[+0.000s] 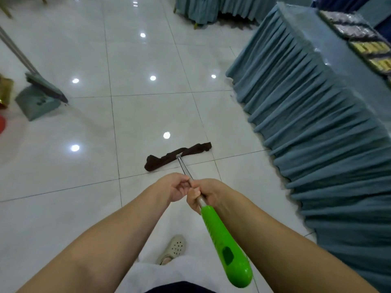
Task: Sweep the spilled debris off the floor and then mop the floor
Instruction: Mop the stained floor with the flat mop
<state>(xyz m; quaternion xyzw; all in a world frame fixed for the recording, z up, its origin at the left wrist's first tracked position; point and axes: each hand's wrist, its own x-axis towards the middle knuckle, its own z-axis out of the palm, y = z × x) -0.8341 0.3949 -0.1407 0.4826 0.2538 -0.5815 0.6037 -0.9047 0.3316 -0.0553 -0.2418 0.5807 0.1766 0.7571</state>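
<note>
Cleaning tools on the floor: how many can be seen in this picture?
3. The mop lies ahead, its handle held by the left hand and right hand. The broom and dustpan stand together at far left. Others may be outside the view.

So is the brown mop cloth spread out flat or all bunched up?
Bunched up. The brown mop cloth lies on the white floor as a narrow, wrinkled strip across the end of the metal pole, not spread flat.

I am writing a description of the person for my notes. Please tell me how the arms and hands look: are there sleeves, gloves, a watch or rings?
Both forearms are bare as far as the picture shows; no sleeves are visible. The left hand and right hand wear no gloves. No watch or bracelet is visible on either wrist, and no ring can be seen on the fingers that show.
</note>
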